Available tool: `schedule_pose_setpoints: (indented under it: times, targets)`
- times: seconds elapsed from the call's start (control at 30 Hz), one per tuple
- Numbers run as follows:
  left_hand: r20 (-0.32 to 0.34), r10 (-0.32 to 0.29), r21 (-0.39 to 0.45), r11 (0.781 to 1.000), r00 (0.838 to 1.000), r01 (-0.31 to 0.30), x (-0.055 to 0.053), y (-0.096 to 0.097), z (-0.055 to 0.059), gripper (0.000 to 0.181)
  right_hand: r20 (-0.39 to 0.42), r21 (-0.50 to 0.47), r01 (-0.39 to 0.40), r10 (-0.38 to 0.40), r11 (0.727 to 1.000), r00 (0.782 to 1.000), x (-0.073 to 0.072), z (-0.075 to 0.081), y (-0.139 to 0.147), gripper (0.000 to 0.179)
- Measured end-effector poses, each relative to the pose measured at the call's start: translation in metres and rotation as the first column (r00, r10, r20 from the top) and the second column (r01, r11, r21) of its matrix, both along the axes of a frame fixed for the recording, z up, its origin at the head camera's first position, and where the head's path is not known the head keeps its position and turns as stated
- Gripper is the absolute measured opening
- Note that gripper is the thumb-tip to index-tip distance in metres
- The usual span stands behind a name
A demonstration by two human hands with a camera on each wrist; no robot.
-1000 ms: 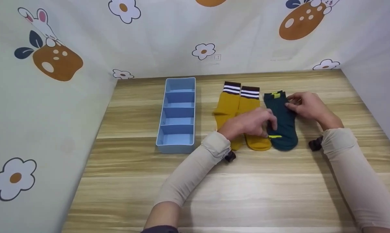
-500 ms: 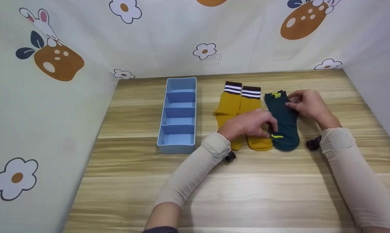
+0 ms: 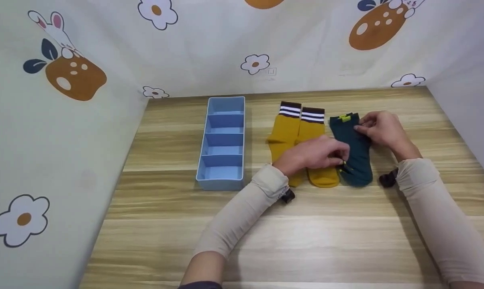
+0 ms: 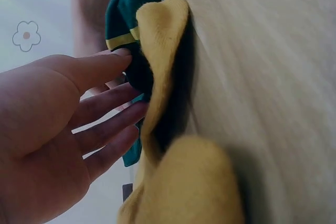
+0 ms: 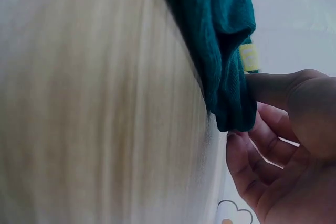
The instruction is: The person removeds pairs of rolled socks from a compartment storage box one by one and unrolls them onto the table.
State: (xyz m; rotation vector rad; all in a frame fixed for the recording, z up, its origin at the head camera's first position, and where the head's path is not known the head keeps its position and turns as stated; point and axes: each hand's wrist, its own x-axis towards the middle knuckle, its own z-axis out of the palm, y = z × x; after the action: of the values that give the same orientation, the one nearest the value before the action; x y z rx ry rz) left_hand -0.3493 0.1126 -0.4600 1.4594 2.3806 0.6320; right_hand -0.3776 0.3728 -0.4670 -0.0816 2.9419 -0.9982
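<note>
Dark green socks (image 3: pixel 354 146) with yellow marks lie at the right of the table, one on top of the other. My left hand (image 3: pixel 320 152) reaches over the mustard socks and pinches the green fabric near the yellow stripe; the left wrist view shows the thumb (image 4: pixel 107 69) on that stripe. At the cuff's right edge, my right hand (image 3: pixel 384 126) pinches the green socks between thumb and fingers, also seen in the right wrist view by the yellow tag (image 5: pixel 249 57). The mustard socks (image 3: pixel 284 128) with dark, white-striped cuffs lie flat, partly hidden beneath my left hand and wrist.
A blue box (image 3: pixel 220 184) with several compartments in a row stands left of the socks on the wooden table (image 3: pixel 306 241). Patterned cloth walls (image 3: pixel 209 52) rise behind and at the sides of the table.
My left fingers have closed on the green sock and lifted its fabric, so the yellow stripe is now bunched at the fingertips. My right hand stays at the cuff.
</note>
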Motion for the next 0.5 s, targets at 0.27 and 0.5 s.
schedule_pose_setpoints:
  times: [0.27,0.5]
  targets:
    - [0.015,0.04,0.021,0.999,0.999,-0.04,0.005,0.003,0.009,0.013,-0.156,0.018,-0.018,0.021,1.0,0.988,0.003,0.0,0.002,0.023]
    - [-0.007,0.101,0.04,0.994,0.995,-0.1,0.006,0.0,0.011,0.013,-0.213,-0.007,-0.008,0.007,1.0,0.977,0.005,0.004,0.002,0.022]
